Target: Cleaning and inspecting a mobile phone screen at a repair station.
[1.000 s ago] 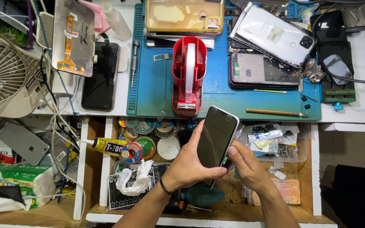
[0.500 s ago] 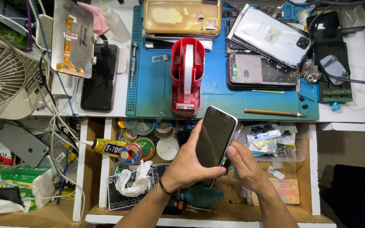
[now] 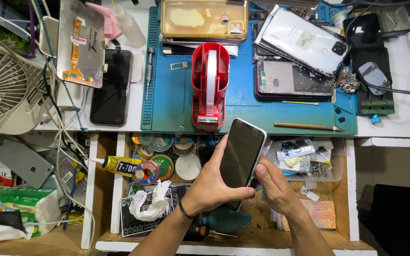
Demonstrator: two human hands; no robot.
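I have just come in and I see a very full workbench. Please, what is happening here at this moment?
A person holds a dark smartphone over an open drawer, screen up and unlit. The left hand grips it from the left and below, and the right hand presses a thumb on its right edge. Behind it, on the blue work mat, stand a red tape dispenser and several opened phones.
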